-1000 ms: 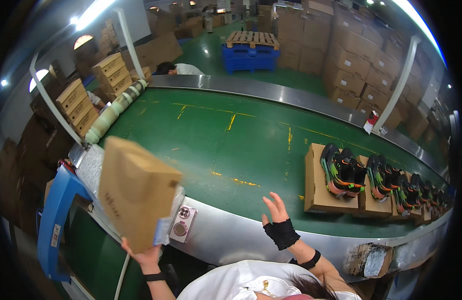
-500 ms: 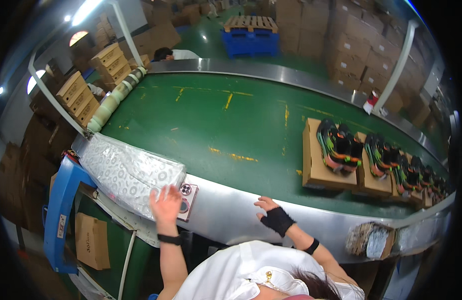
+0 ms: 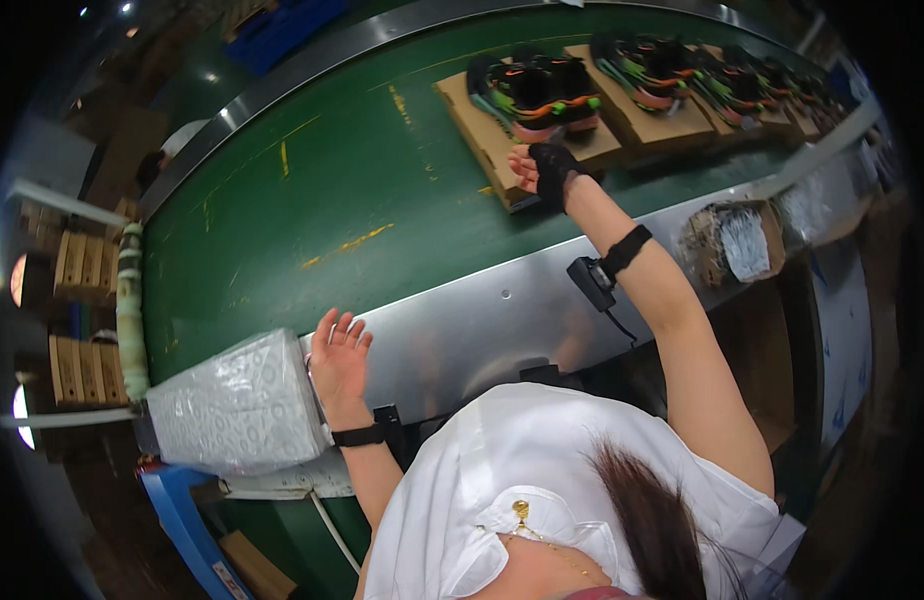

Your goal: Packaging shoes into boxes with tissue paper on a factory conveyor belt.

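My left hand, bare, is open with its fingers spread above the metal ledge, beside a plastic-wrapped package. It holds nothing. My right hand, in a black fingerless glove, reaches over the belt to the near side of a brown shoebox. Its fingers are loosely bent and apart, with nothing visible in them; whether they touch the box I cannot tell. On that box rests a pair of black sports shoes with orange and green trim.
More shoes stand on boxes in a row along the green belt to the right. An open carton sits on the ledge. A blue frame is at lower left, stacked boxes beyond the belt's left end.
My right hand has gone forward and right, from above the ledge to the nearest shoebox. My left hand stays open by the wrapped package. The whole view has turned toward the right.
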`<state>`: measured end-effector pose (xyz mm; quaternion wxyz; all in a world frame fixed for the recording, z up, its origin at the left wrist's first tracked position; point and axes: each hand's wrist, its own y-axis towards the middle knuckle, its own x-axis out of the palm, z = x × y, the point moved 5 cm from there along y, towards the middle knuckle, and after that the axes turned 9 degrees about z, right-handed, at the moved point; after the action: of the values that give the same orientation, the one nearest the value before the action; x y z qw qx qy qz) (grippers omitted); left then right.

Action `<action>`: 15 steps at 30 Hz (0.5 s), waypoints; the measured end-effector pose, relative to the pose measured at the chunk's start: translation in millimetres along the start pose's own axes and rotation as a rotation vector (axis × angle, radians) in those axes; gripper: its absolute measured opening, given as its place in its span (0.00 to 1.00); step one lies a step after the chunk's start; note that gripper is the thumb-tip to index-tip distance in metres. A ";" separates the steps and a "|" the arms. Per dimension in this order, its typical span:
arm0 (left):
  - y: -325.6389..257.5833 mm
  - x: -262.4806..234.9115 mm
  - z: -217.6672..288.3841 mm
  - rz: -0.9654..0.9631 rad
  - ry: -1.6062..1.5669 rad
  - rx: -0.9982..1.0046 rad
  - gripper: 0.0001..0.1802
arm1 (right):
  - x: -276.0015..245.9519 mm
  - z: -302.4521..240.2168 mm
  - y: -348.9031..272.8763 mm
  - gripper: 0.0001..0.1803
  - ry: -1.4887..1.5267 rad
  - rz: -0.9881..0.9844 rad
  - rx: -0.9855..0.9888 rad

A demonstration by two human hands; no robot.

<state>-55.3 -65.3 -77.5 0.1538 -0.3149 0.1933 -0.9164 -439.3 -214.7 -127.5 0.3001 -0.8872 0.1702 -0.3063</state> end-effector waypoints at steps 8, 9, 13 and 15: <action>9.5 -60.9 34.2 0.073 -0.183 0.014 0.16 | 83.0 72.5 -32.4 0.08 -0.180 -0.448 -0.252; 23.1 -69.9 38.0 0.074 -0.201 0.015 0.16 | 90.1 91.8 -47.2 0.10 -0.215 -0.506 -0.347; 55.9 -124.8 70.2 0.164 -0.275 0.097 0.17 | 121.0 193.6 -84.9 0.12 -0.812 -0.608 -0.275; 62.5 -151.0 70.8 0.280 -0.335 0.113 0.16 | 133.0 227.6 -102.9 0.13 -0.964 -0.816 -0.229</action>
<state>113.7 -77.4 -132.4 0.3267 -0.4240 0.1553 -0.8303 -179.9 -103.5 -147.2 0.1055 -0.9452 -0.3036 0.0577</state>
